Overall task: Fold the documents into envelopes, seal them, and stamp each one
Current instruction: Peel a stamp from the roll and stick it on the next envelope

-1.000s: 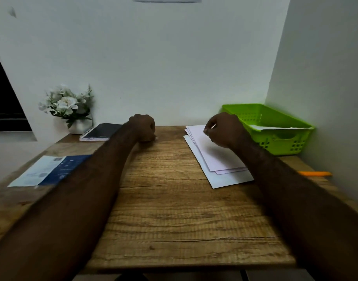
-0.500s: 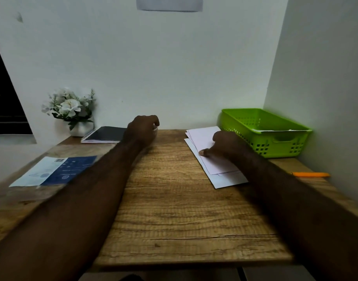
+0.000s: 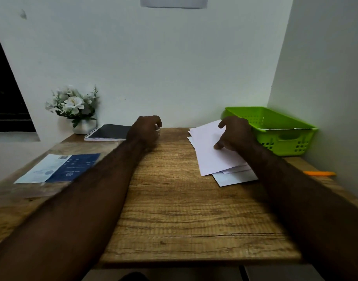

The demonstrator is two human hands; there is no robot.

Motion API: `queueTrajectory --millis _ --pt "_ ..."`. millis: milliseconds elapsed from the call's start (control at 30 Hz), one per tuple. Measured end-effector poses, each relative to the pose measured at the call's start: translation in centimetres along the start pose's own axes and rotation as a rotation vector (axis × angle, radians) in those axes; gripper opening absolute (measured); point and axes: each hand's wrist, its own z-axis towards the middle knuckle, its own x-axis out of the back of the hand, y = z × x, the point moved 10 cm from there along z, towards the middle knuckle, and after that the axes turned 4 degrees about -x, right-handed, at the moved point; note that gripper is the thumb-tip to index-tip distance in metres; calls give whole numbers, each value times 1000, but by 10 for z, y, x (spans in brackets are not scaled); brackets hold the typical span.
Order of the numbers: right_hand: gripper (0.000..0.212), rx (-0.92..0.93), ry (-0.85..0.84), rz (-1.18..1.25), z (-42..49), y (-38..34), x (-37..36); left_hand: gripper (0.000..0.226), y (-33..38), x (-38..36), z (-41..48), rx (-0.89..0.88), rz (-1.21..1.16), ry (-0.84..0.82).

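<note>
I see right hand arched wide over paper stack beside green basket, thumb on top sheet; left hand curled, can't tell if holding; risk: thumb drags several sheets.

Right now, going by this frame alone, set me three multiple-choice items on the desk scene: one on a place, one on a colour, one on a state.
1. The green basket stands on the table at: A. its near left corner; B. its far right corner; C. its middle.
2. The cover of the spiral notebook is: A. red; B. yellow; C. dark, near black.
3. The right hand: A. rests on the top sheet of the paper stack; B. grips the basket; C. hangs below the table.
Key: 1 B, it sits at the back on the right; 2 C, the cover shows dark beside its white spiral edge; 3 A, its fingertips lie on the top sheet.
</note>
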Motion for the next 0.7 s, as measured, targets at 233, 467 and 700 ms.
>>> queueTrajectory --millis 233,467,700 --pt "68 -237 -248 774 0 24 -16 18 2 -8 -3 10 128 -109" --pt "41 -40 -566 972 -12 1 -19 27 6 9 2 61 -3 40" --pt "41 189 -691 930 -23 -20 -16 57 31 -2 -11 197 -1041 -401"
